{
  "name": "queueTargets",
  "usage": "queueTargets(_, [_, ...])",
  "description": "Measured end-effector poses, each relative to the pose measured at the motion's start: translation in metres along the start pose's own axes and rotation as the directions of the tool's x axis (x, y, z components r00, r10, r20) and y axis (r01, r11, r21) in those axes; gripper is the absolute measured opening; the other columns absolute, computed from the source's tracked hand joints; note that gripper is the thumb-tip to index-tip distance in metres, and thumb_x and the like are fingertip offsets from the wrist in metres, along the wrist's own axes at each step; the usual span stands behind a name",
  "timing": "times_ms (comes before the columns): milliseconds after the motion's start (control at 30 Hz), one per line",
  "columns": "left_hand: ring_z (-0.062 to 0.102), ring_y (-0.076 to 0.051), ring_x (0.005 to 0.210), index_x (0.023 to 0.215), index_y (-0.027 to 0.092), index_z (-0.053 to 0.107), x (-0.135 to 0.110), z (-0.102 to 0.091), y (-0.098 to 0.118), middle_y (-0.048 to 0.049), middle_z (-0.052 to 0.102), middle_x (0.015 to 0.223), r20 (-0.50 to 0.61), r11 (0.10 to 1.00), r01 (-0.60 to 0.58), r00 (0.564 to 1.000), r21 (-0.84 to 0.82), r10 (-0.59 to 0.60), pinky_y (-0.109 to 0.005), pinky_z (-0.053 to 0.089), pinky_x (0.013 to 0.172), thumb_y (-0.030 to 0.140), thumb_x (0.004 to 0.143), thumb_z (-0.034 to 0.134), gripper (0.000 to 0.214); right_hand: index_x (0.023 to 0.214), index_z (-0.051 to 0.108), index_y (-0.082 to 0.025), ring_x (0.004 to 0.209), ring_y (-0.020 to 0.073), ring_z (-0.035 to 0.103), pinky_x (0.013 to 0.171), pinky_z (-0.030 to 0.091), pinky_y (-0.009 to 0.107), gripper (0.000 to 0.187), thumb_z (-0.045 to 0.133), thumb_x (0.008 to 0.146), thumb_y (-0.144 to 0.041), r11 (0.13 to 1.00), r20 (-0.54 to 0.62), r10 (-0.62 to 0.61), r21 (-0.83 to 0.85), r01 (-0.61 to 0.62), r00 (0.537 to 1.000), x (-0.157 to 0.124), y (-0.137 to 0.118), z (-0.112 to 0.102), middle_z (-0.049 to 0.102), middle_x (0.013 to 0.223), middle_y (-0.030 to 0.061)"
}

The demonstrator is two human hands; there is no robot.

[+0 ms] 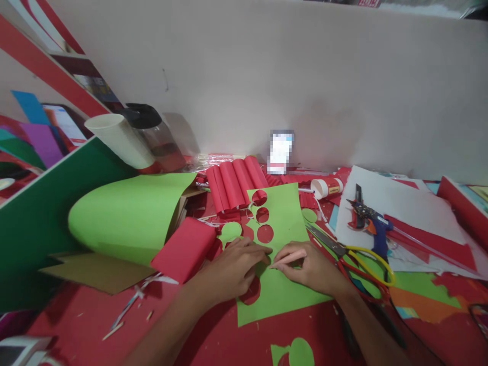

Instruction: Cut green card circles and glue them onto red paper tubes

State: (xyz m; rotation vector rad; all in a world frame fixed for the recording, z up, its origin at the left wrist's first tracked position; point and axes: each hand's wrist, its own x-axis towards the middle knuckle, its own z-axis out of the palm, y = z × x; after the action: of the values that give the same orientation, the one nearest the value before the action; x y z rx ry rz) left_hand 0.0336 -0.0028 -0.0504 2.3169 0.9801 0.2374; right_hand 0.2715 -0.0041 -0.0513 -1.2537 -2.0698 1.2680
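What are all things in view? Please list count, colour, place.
Table: one, red, below
Holed sheet: one, light green, centre
Pen-like tool: one, pinkish, over sheet
Discs: several, green, around sheet
Paper rolls: several, red, behind sheet
Box: one, red, left of sheet
Curved sheet: one, green, left
Board: one, dark green, far left
Cup: one, white, back left
Container: one, clear, beside cup
Phones: two, pale screens, back and left
Glue gun: one, blue, right
Scissors: at least one, yellow and red handles, right
Other scraps: many, mixed colours, scattered
Left hand: one, bare, on sheet
Right hand: one, bare, holding tool
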Motion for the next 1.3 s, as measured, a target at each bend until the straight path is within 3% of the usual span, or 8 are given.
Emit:
queueTargets(233, [0.056,-0.023,0.110,0.108,0.024,0.066,0.0005,0.0002,-0.0001,0.0015,0.068,0.131,0.001,1.000,-0.001,1.000,-0.014,0.001,-0.042,0.041,0.100,-0.002,0.080,0.049,0.042,0.102,0.083,-0.029,0.099,0.0210,0.072,0.089,0.054,0.031,0.017,0.069,0.093,-0.031,0.998,0.061,-0.068,0.006,0.068,0.996,0.0020,0.0004,-0.0013,0.081,0.103,0.0022])
queueTargets(667, [0.056,-0.022,0.105,0.107,0.024,0.063,-0.0009,0.0039,-0.0020,-0.0016,0.070,0.114,-0.027,0.999,-0.017,0.999,0.037,0.018,-0.038,0.041,0.096,-0.004,0.080,0.049,0.042,0.096,0.079,-0.024,0.087,0.0181,0.071,0.079,0.053,0.026,0.010,0.073,0.089,-0.028,0.997,0.047,-0.048,-0.065,0.051,0.998,-0.0017,-0.0008,-0.0057,0.078,0.094,0.0042])
queueTargets(967, [0.055,-0.024,0.104,0.108,0.025,0.062,-0.0004,0.0023,-0.0020,-0.0042,0.069,0.107,-0.022,0.997,-0.038,0.999,0.072,0.039,-0.038,0.042,0.095,0.001,0.085,0.049,0.036,0.103,0.080,-0.027,0.095,0.0191,0.070,0.087,0.052,0.031,0.017,0.068,0.096,-0.036,0.980,0.056,-0.182,-0.066,0.185,0.982,0.0020,0.0023,-0.0019,0.081,0.101,0.0029])
queueTargets(1167, [0.055,-0.025,0.102,0.121,0.026,0.054,-0.0023,0.0014,-0.0017,-0.0058,0.064,0.104,-0.014,0.997,0.020,1.000,0.079,-0.019,-0.037,0.043,0.092,0.000,0.081,0.050,0.048,0.106,0.079,-0.027,0.095,0.0193,0.069,0.085,0.053,0.032,0.015,0.068,0.096,-0.030,0.963,0.071,-0.232,-0.127,0.240,0.970,0.0007,0.0065,-0.0012,0.081,0.102,0.0017])
queueTargets(1300, [0.054,-0.024,0.099,0.120,0.025,0.052,-0.0024,0.0010,-0.0002,-0.0054,0.061,0.098,-0.010,0.995,0.038,0.999,0.095,-0.037,-0.037,0.044,0.089,-0.001,0.080,0.048,0.048,0.110,0.077,-0.026,0.096,0.0189,0.069,0.087,0.052,0.032,0.017,0.067,0.097,-0.028,0.954,0.080,-0.252,-0.145,0.261,0.965,0.0005,0.0075,-0.0015,0.080,0.104,0.0015])
